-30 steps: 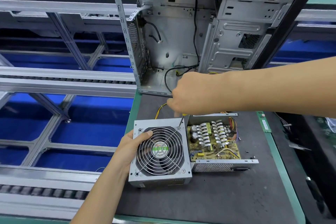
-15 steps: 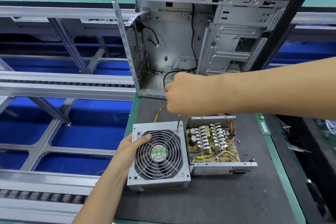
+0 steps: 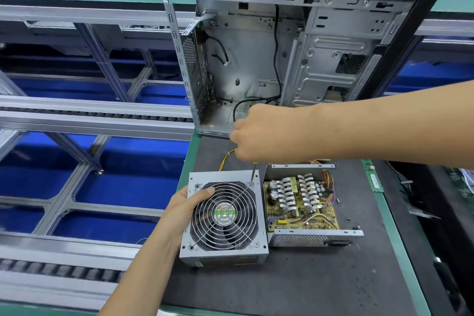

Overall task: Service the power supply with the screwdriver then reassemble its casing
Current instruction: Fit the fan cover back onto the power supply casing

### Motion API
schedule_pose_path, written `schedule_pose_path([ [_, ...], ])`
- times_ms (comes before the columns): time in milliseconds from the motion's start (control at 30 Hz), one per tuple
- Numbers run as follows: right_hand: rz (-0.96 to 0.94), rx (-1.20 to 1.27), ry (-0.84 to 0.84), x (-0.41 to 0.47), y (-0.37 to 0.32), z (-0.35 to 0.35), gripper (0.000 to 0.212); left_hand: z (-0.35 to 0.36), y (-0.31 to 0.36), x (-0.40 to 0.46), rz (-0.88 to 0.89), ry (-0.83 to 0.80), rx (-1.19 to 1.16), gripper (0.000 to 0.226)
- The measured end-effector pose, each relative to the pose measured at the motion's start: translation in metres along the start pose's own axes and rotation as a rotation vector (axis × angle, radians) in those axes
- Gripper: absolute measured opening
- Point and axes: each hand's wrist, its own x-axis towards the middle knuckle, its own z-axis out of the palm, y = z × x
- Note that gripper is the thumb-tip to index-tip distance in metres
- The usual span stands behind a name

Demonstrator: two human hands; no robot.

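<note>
The grey power supply cover [image 3: 260, 218] with its round wire fan grille lies on the dark mat. My left hand [image 3: 179, 213] grips its left edge, thumb on the grille. My right hand [image 3: 259, 133] grips a screwdriver [image 3: 253, 174]; only the thin shaft shows below the fist, its tip at the grille's top right corner screw. Right beside the cover sits the open power supply base [image 3: 318, 235], showing a yellow circuit board [image 3: 300, 205] with capacitors and coloured wires.
An open, empty computer case [image 3: 331, 59] stands upright behind the power supply. Loose screws [image 3: 348, 218] lie on the mat [image 3: 295, 287] right of the base. A green memory stick [image 3: 373, 179] lies at the mat's right edge. Conveyor rails [image 3: 77, 120] run along the left.
The screwdriver shaft has stayed at the top right grille screw while my right hand shifted slightly over it. My left hand keeps its grip on the cover.
</note>
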Motion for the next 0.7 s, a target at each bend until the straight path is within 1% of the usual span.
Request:
schedule_pose_path([
  [100,0.029,-0.052,-0.046,-0.001,0.002,-0.001,0.028,0.0,0.0,-0.001,-0.007,0.0,-0.002,0.025],
  [133,0.039,-0.055,-0.065,-0.002,0.002,0.001,0.027,0.0,0.001,-0.001,-0.009,0.001,-0.001,0.025],
  [200,0.072,-0.017,-0.133,-0.002,0.0,0.004,0.01,0.0,0.001,-0.001,-0.01,0.004,-0.004,0.025],
  [233,0.079,0.019,-0.139,-0.002,-0.001,0.007,0.01,0.0,0.001,-0.001,-0.01,0.006,-0.004,0.024],
  [300,0.072,0.027,-0.099,-0.002,0.0,0.009,0.024,0.001,0.001,-0.002,-0.011,0.006,-0.001,0.023],
  [400,0.06,0.046,-0.056,0.0,0.003,0.009,0.018,0.0,0.002,-0.002,-0.012,0.006,0.008,0.023],
  [433,0.042,0.061,-0.036,0.001,0.003,0.007,0.019,0.0,0.002,-0.002,-0.012,0.006,0.012,0.023],
  [533,-0.003,0.013,-0.039,0.001,0.002,0.002,0.017,0.0,0.002,-0.003,-0.012,0.007,0.016,0.022],
  [633,-0.006,-0.054,-0.034,-0.001,0.004,-0.002,0.035,0.001,0.002,-0.003,-0.009,0.007,0.007,0.019],
  [667,0.007,-0.068,-0.062,-0.001,0.003,-0.001,0.035,0.001,0.002,-0.003,-0.007,0.007,0.005,0.019],
  [700,0.018,-0.068,-0.087,-0.001,0.002,0.0,0.03,0.001,0.002,-0.003,-0.002,0.003,0.003,0.02],
])
